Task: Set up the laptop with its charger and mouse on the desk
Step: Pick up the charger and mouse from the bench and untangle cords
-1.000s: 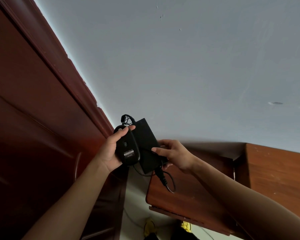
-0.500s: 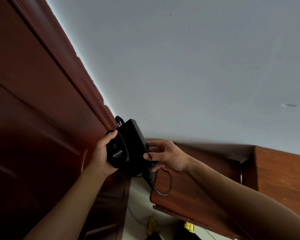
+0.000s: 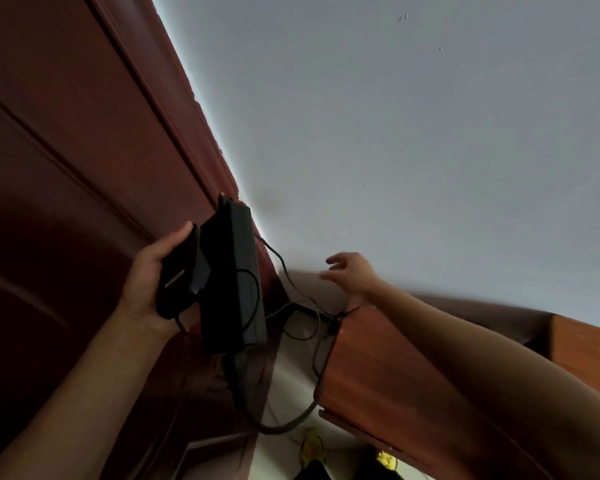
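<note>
The left hand (image 3: 145, 287) curls its fingers round mouse (image 3: 180, 276) and charger (image 3: 234, 282) together, likely so the right hand (image 3: 353, 273), fingers spread and empty, can gather the loose cable (image 3: 280, 261).

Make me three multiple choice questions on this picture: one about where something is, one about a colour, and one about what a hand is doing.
1. Where is the charger?
A. in the left hand
B. on the floor
C. in a drawer

2. What colour is the mouse?
A. white
B. red
C. black

3. What is the right hand doing?
A. gripping the mouse
B. open, holding nothing
C. gripping the charger

Answers: 1 A, the left hand holds it up together with the mouse. 2 C, its shell shows black against the palm. 3 B, its fingers are spread with nothing between them.
</note>
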